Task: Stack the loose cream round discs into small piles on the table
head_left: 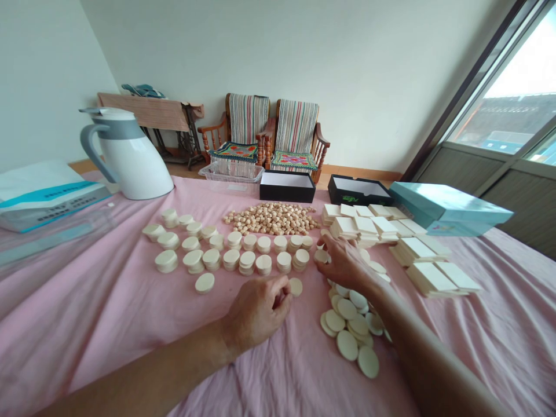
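- The left hand (256, 310) is low on the pink cloth (108, 330), with its arm coming in from the 7 o'clock side. Its fingers curl down, almost like a loose fist. I cannot tell if it has hold of anything.
- A lone cream disc (296, 286) lies just beside the left hand, at its 3 o'clock.
- The right hand (343, 263) reaches out from the 5 o'clock side, with its back up. Its fingers stretch out toward 10 o'clock, partly open. The fingertips (324, 243) are at a small cream disc (321, 256), but I cannot tell if they grip it.
- A heap of loose cream discs (350, 327) lies flat below the right hand, at its 6 o'clock. Some overlap.
- Short stacks of cream discs (226, 252) stand in rows at 12 o'clock from the left hand. No thing stands between them and the hand.
- A pile of small wooden cubes (271, 219) sits past the rows.
- Stacks of cream flat pieces (369, 229) sit at the right hand's 1 o'clock.
- Two black box parts (287, 186) (354, 190) and a blue-green box lid (447, 208) sit further off.
- A white jug (125, 153) stands far to the left, at about 10 o'clock.
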A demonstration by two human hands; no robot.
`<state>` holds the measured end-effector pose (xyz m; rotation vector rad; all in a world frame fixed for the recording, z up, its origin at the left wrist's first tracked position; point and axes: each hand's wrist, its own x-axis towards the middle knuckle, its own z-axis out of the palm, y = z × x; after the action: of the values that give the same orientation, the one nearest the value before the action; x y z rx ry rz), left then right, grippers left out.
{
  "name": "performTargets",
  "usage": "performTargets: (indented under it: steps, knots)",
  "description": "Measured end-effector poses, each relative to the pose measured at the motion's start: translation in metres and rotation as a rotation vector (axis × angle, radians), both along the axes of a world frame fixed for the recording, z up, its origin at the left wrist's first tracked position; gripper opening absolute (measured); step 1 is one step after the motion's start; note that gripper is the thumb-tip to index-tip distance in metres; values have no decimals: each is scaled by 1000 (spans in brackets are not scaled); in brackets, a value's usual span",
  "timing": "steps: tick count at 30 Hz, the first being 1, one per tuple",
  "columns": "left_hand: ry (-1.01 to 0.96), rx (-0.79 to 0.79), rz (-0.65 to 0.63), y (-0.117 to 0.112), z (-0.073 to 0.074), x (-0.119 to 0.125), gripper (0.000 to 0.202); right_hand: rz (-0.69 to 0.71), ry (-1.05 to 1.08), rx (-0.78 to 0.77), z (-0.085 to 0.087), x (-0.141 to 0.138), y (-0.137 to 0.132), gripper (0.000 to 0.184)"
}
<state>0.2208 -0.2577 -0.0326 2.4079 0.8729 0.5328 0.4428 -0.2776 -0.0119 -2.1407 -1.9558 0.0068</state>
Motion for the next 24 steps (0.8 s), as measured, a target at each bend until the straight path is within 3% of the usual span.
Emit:
performTargets:
  steps: [7, 24]
  knots:
    - [3, -1, 1, 0, -1, -1, 8, 177, 175, -16, -1, 2, -1, 37]
    - [11, 2, -3, 0, -1, -1, 7, 227, 160, -17, -4, 4, 0, 28]
